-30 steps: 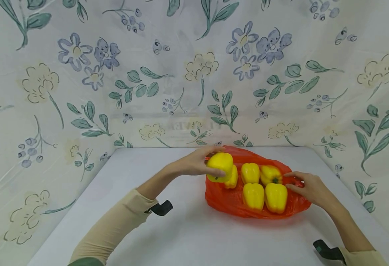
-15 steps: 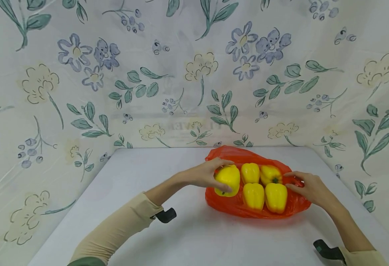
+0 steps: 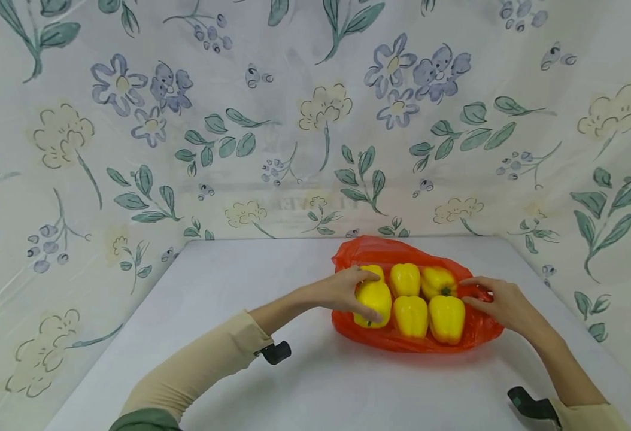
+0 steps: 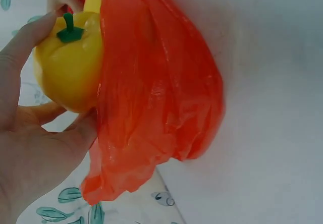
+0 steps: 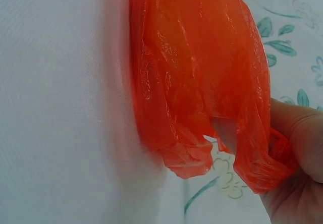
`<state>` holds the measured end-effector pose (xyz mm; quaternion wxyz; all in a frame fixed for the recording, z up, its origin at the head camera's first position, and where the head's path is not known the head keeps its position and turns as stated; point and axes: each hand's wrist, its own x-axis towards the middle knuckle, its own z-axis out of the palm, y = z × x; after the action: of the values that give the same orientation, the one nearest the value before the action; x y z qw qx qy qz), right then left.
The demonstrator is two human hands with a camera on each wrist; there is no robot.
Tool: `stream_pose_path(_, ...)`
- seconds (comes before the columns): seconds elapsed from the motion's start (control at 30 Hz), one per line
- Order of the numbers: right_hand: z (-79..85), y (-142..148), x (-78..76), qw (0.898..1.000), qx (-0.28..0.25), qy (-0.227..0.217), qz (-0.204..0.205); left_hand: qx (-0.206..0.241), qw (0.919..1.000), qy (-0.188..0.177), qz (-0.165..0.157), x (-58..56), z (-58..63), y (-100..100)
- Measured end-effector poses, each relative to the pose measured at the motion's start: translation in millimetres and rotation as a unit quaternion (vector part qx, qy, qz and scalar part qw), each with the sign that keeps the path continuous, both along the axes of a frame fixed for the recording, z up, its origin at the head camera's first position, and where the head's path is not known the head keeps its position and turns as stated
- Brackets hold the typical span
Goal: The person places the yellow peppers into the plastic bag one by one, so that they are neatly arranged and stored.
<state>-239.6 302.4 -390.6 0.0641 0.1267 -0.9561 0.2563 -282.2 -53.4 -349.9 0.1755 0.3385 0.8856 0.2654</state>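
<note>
My left hand (image 3: 338, 292) grips a yellow bell pepper (image 3: 373, 301) at the left side of a spread red plastic bag (image 3: 366, 246). Seen from the left wrist, that pepper (image 4: 70, 67) has a green stem facing up, and fingers and thumb curve round it beside the bag's wall (image 4: 146, 77). Several other yellow peppers (image 3: 447, 320) sit in the bag, one partly hidden behind the held pepper. At the bag's right end, my right hand (image 3: 503, 300) holds its rim; in the right wrist view, bunched red plastic (image 5: 275, 163) lies between thumb and fingers.
The bag rests on a white table (image 3: 261, 263) towards its right side. A cloth (image 3: 272, 90) printed with flowers and leaves hangs behind and along the sides. Black wrist mounts (image 3: 276, 353) stick out near both cuffs.
My left hand has moved down and slightly right, lowering the pepper into the front left of the bag and uncovering the pepper behind it. The right hand has stayed at the bag's edge.
</note>
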Motion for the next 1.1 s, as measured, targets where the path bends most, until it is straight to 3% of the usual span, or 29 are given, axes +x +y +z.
stream_pose_path(0.47,-1.5,0.6,-1.6,1.0,-0.002,-0.003,0.001,-0.024,0.9997,-0.004,0.004,1.1,-6.7,-0.8)
stream_pose_path(0.77,-3.3,1.8,-2.3,1.0,0.001,0.0,0.002,-0.041,0.9984,0.036,0.012,-1.5,-14.2,8.7)
stream_pose_path(1.1,-3.3,2.1,-1.5,1.0,-0.004,0.002,0.003,-0.066,0.9975,-0.002,0.025,1.0,-20.7,13.5)
